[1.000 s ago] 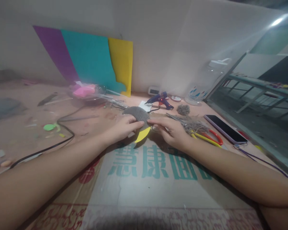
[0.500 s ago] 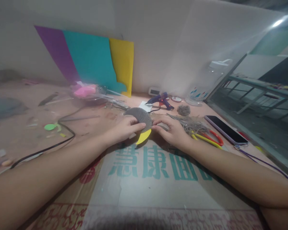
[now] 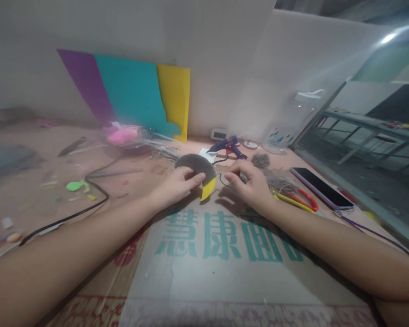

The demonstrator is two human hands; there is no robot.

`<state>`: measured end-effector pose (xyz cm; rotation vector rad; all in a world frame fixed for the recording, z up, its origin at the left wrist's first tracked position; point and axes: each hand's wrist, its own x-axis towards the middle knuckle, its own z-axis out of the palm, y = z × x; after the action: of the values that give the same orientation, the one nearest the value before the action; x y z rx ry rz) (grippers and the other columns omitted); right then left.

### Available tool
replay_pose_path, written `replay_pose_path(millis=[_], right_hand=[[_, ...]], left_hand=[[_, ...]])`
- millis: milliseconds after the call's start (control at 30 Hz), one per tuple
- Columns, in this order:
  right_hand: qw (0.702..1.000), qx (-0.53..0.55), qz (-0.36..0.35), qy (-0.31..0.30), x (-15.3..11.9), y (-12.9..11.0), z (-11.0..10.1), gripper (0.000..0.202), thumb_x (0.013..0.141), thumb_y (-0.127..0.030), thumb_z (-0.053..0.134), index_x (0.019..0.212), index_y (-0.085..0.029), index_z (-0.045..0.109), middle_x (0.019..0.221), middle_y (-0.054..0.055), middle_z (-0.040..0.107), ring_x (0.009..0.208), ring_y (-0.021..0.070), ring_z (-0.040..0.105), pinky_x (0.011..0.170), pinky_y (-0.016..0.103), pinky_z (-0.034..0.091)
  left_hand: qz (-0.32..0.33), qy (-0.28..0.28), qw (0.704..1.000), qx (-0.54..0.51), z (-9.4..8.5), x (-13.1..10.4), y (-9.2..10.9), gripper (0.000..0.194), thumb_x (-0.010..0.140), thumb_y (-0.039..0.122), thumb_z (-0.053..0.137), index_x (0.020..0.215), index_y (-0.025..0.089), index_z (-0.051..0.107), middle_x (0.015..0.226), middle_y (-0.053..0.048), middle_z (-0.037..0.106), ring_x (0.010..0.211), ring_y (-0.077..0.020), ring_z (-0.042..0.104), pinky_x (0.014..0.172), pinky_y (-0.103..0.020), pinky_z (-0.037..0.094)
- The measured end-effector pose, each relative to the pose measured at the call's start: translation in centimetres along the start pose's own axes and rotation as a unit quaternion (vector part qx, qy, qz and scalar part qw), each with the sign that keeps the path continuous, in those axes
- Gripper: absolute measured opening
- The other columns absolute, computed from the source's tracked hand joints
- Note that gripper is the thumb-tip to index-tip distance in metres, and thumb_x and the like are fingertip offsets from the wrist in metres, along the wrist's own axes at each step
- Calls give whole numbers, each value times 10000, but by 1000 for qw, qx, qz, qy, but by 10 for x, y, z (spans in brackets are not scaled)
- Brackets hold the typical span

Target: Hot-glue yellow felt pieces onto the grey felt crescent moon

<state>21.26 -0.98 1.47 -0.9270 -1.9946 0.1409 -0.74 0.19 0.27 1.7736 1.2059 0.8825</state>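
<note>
My left hand pinches a curved, crescent-like piece between thumb and fingers. Most of that piece is wrapped in grey yarn, and its lower tip shows bare yellow. A little to the right, my right hand is closed with thumb and forefinger together. A thin strand of grey yarn loops between the crescent and these fingers. Beyond my right hand lies a loose tangle of grey yarn, beside scissors with red and yellow handles.
A glue gun with a red light rests behind the hands, near a small ball of grey yarn. On the right are a phone and a clear bottle. A black cable crosses the left side; coloured sheets lean at the back.
My right hand has moved away from the crescent to the right, with a strand now looping between. The crescent's yellow tip has turned slightly, and the view has shifted a little.
</note>
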Motion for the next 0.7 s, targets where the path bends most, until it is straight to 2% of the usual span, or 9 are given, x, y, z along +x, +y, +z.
replay_pose_path(millis=[67,133,233,300,367,433,500,600,700], right_hand=[[998,-20,-36,-47,-2,-3,2,240,893,-352,626,720,-186,618,691,16,627,669,153,562,660,287,445],[996,-29,-48,-76,-4,-6,6,188,878,-328,647,757,-184,648,694,13,639,651,145,563,630,272,432],[995,-52,-45,-76,-5,-8,10,173,888,-277,616,743,-185,631,670,8,622,617,137,546,588,255,413],[993,-74,-56,-70,-3,-8,9,188,895,-239,583,714,-191,605,641,-1,592,591,134,520,565,251,394],[987,-113,-93,-68,-2,-6,5,204,897,-218,560,695,-196,580,621,-2,561,584,142,495,557,259,375],[969,-171,-159,-76,0,-4,0,239,913,-208,531,675,-198,554,622,12,545,607,161,483,572,281,364],[935,-242,-237,-104,0,-4,-3,255,929,-191,499,680,-194,553,644,35,553,628,181,472,592,307,354],[881,-327,-314,-135,0,-10,-7,215,916,-145,486,737,-175,601,674,62,574,626,196,465,604,334,349],[880,-317,-331,-122,6,-17,-13,235,921,-161,488,720,-176,608,663,69,587,617,204,495,600,342,372]], left_hand=[[25,19,999,27,-1,0,1,440,821,570,575,670,157,582,612,-16,587,547,-131,521,494,-234,365],[28,9,999,27,-1,1,1,439,823,569,568,693,152,602,653,-29,615,599,-145,542,523,-239,380],[25,-2,1000,0,1,2,0,422,812,556,584,728,145,622,694,-41,639,642,-157,565,558,-243,398],[25,14,1000,-13,3,1,-1,433,797,573,594,738,144,622,701,-44,641,648,-163,574,565,-247,408],[15,-18,999,-43,5,0,-3,481,789,629,572,780,150,624,688,-38,637,591,-160,564,517,-249,396],[51,-34,997,-46,6,-1,-3,506,788,657,561,767,155,625,686,-38,639,602,-161,563,539,-256,410],[83,-23,996,-36,6,-1,-3,529,825,652,507,676,153,603,664,-36,616,636,-160,554,592,-264,422],[54,4,995,-87,6,2,0,403,834,542,540,725,159,603,678,-19,608,642,-154,539,592,-260,417],[15,1,992,-126,6,7,3,256,798,405,604,726,160,594,634,5,577,600,-139,514,579,-254,411]])
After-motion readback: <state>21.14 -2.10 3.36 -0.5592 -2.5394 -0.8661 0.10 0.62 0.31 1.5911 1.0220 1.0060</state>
